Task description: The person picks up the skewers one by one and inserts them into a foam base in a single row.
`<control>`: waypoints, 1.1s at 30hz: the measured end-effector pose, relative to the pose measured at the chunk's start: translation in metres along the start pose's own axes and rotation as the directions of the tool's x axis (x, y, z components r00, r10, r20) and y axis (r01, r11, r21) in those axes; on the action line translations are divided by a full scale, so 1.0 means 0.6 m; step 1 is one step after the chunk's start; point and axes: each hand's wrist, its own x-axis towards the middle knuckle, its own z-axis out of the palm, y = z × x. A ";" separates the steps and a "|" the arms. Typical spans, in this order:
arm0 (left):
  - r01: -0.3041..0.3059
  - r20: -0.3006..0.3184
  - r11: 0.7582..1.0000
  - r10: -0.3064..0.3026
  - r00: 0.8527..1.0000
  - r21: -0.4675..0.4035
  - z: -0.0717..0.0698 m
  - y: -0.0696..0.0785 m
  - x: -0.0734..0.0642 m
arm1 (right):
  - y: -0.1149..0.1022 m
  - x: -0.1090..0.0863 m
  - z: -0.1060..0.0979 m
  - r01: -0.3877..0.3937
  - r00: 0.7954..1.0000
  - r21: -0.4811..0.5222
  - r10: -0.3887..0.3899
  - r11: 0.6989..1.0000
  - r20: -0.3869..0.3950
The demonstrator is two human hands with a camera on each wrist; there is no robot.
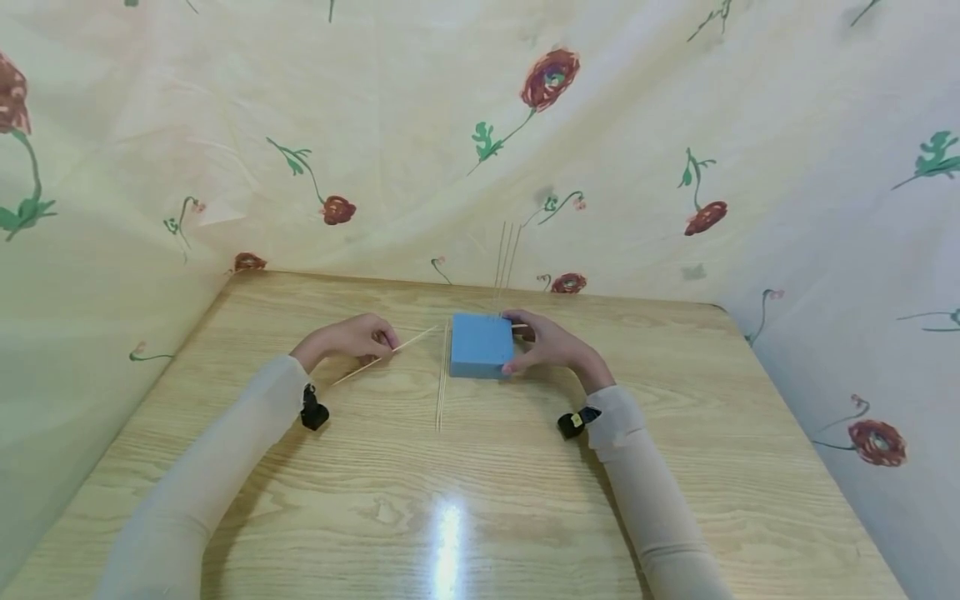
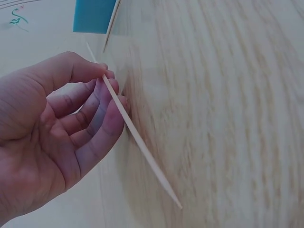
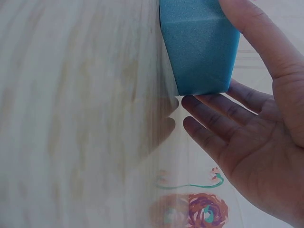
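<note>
My left hand (image 1: 365, 338) pinches a thin wooden skewer (image 2: 142, 142) between thumb and fingertips; its pointed end shows in the left wrist view. The skewer slants over the table, its far end toward a blue foam block (image 1: 481, 345). My right hand (image 1: 550, 340) holds that block at its right side, thumb at the near corner and fingers round the back. In the right wrist view the thumb lies along the block (image 3: 199, 52), with the fingertips by its far end. Thin upright skewers (image 1: 508, 262) rise from the block's back edge.
Loose skewers (image 1: 442, 387) lie lengthwise on the wood-grain table (image 1: 360, 500), just left of the block. A flower-printed sheet (image 1: 420, 108) hangs behind the table and along its sides. A bright light reflection shows near the table's front.
</note>
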 end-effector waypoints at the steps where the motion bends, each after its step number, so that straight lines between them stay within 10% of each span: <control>1: 0.003 -0.001 1.000 -0.003 1.000 -0.010 -0.001 0.000 -0.001 | 0.001 0.001 0.000 0.000 1.000 0.000 0.000 1.000 0.001; 33: -0.108 -0.135 0.985 0.090 0.987 -0.137 -0.014 0.036 -0.002 | -0.001 0.001 0.000 0.007 1.000 -0.037 -0.007 0.999 -0.005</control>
